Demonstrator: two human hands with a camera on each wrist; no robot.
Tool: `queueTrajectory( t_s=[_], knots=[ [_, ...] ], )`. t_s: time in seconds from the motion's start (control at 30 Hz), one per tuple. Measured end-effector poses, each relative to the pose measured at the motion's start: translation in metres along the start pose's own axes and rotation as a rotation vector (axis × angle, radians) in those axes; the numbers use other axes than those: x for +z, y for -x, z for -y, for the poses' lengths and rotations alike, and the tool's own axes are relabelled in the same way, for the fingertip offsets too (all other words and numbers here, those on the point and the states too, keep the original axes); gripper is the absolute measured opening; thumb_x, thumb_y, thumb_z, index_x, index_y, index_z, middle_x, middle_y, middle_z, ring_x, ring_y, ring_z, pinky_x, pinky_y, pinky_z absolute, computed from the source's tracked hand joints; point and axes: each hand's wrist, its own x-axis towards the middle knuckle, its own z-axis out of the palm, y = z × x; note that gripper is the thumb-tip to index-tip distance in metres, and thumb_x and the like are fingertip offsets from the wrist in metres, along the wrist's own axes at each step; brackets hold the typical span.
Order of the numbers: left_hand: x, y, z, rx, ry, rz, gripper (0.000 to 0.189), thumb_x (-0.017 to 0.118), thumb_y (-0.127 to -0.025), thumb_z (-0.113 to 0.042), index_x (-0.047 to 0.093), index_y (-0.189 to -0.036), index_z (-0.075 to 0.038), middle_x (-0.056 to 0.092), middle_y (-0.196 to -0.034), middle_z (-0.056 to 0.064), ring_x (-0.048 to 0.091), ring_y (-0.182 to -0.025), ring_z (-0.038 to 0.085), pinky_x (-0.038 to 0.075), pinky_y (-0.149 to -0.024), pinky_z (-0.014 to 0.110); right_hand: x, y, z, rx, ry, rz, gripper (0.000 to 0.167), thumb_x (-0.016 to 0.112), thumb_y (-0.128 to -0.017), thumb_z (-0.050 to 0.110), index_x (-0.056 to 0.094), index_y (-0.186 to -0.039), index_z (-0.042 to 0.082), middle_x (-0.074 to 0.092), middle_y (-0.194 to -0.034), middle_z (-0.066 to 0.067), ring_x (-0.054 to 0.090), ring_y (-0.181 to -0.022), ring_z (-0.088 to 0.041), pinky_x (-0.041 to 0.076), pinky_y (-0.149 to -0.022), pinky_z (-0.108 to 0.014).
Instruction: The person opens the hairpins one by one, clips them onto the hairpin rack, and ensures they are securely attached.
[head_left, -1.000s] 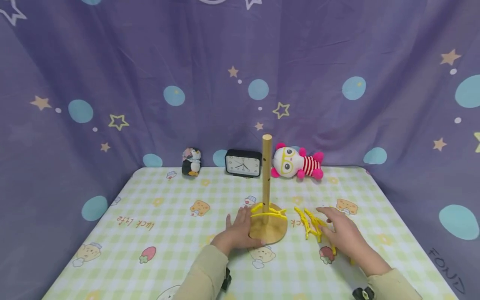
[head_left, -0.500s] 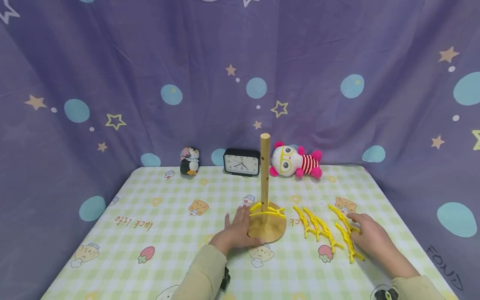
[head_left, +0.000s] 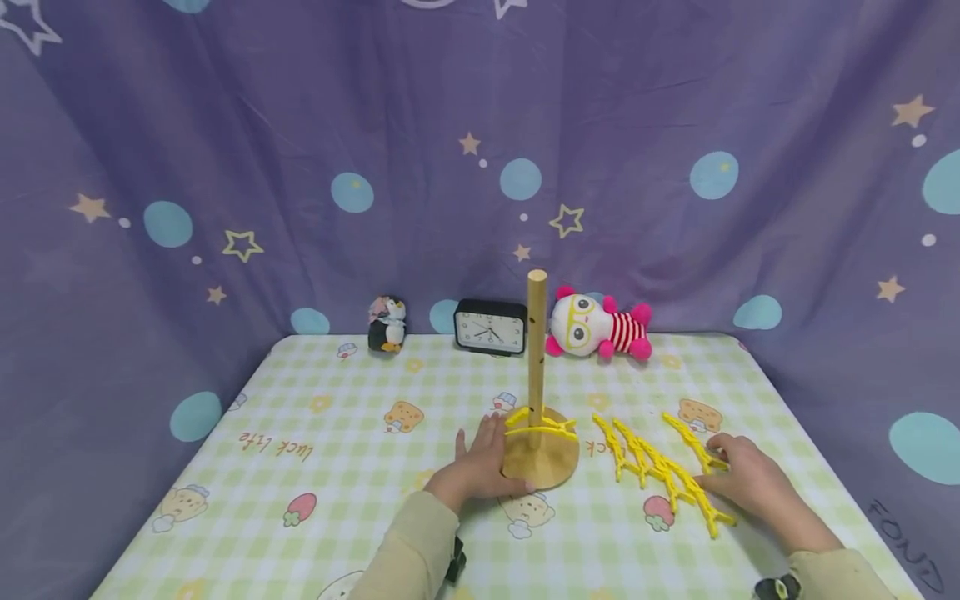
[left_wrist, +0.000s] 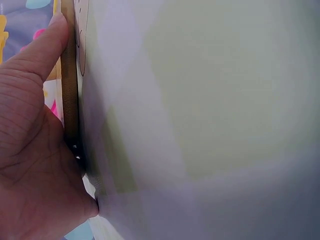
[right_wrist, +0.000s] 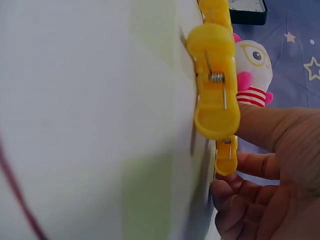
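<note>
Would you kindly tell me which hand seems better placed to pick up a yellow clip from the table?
The right hand, probably: it is right at the yellow clips, while the left hand rests against the wooden base, farther from them.

Clips [right_wrist: 216, 90]: solid yellow, silver springs [right_wrist: 216, 77]. Stand [head_left: 537, 358]: tan wood, dark spots. Counter [head_left: 375, 471]: green-and-white gingham, strawberry and toast prints. Far counter edge: clock [head_left: 491, 327] black, face white; doll [head_left: 600, 325] white/pink, red-white stripes, yellow eye rims; penguin [head_left: 387, 323] black, white, some pink. Curtain [head_left: 420, 100]: purple, teal spots, peach stars. Sleeves [head_left: 411, 542]: pale khaki.
</note>
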Motion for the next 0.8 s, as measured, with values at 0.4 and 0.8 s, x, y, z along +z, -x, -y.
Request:
queueTrajectory(
  t_s=[0.4, 0.8],
  knots=[
    [0.0003, -0.0004, 0.0002, 0.006, -0.011, -0.002, 0.114, 0.069, -0.080, -0.060, 0.005, -0.156, -0.004, -0.001, -0.163, 0.012, -0.006, -0.149, 0.026, -0.009, -0.114, 0.057, 0.0017, 0.0001, -0.0067, -0.026, 0.001, -0.026, 0.051, 0.085, -0.071, 0.037, 0.060, -0.095, 0.000, 0.055, -0.088, -0.009, 0.052, -0.080, -0.024, 0.046, -0.073, -0.047],
    [0.0012, 0.0007, 0.0000, -0.002, -0.023, -0.011, 0.116, 0.069, -0.079, -0.062, 0.005, -0.156, -0.004, 0.000, -0.163, 0.012, -0.004, -0.149, 0.026, -0.008, -0.115, 0.056, -0.0020, 0.0004, 0.0009, 0.005, -0.080, -0.067, 0.041, 0.078, -0.081, 0.026, 0.055, -0.103, 0.000, 0.066, -0.098, -0.021, 0.063, -0.087, -0.036, 0.049, -0.074, -0.051]
  ],
)
